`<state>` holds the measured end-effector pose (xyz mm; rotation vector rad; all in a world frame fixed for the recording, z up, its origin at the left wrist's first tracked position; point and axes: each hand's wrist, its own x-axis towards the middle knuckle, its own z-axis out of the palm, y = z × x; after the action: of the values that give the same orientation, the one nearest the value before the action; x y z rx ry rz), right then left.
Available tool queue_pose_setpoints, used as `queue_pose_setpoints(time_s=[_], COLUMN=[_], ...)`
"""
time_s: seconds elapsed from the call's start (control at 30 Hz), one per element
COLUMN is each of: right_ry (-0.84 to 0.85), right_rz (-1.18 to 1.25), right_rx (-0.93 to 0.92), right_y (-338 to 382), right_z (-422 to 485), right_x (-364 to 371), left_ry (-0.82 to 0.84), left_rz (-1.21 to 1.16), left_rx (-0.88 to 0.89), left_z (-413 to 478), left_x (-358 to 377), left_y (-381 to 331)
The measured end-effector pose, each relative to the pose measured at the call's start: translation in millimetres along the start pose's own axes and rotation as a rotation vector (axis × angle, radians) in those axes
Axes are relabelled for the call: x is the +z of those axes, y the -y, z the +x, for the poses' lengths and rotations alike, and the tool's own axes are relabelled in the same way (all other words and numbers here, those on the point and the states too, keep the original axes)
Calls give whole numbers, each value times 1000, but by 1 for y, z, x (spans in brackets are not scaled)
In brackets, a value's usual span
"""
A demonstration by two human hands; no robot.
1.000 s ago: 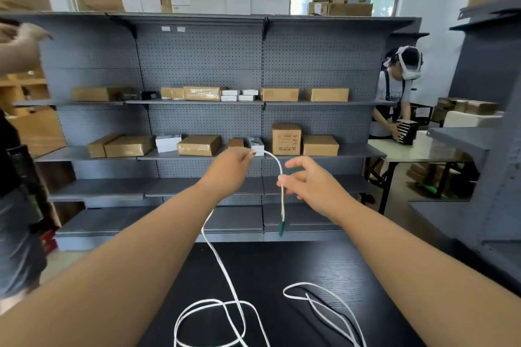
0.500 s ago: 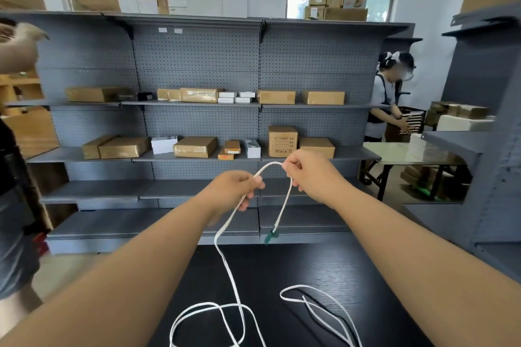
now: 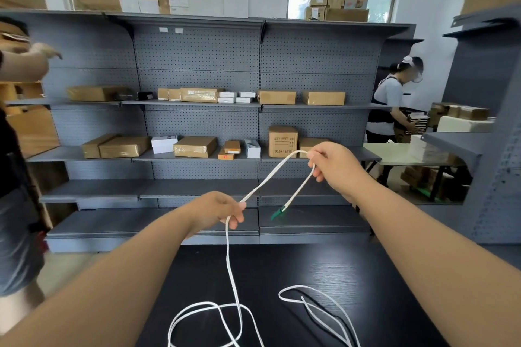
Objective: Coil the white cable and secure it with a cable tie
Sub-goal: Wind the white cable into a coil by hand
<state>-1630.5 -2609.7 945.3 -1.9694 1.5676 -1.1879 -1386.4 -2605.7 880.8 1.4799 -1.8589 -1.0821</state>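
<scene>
I face grey perforated-steel shelving [image 3: 197,59] that carries taped cardboard cartons. In front of it, the black wood-grain worktop [image 3: 366,276] bears the slack of the white cable [image 3: 229,262], which lies in loose, uncoiled loops. I judge that the first loop is being formed. The right hand [image 3: 335,166] pinches the bend raised high. The left hand [image 3: 217,210] grips the running length lower down, which sets the loop size. The cable is thin, smooth and limp. Its green end [image 3: 277,213] hangs free below the right hand.

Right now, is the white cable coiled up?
Not coiled: the white cable spans left hand to right hand; loose loops sprawl on the table.
</scene>
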Motion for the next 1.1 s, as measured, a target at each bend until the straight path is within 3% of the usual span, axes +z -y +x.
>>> queue_pose_setpoints(time_s=[0.13, 0.3, 0.43, 0.63, 0.87, 1.1], right_ry=[-27, -138, -186, -230, -279, -308], right_rz=[16, 159, 241, 316, 449, 502], right_rx=[13, 58, 62, 55, 55, 44], right_y=[-3, -6, -10, -12, -13, -15], right_z=[2, 6, 7, 10, 6, -1], right_x=[-2, -6, -6, -2, 10, 26], left_ry=[-225, -171, -169, -371, -530, -544], left_rz=[37, -510, -604, -714, -1043, -1233], left_rx=[-19, -20, 60, 15, -57, -107], left_z=[8, 16, 15, 24, 32, 38], left_x=[7, 22, 32, 52, 67, 68], left_y=[2, -8, -11, -21, -42, -59])
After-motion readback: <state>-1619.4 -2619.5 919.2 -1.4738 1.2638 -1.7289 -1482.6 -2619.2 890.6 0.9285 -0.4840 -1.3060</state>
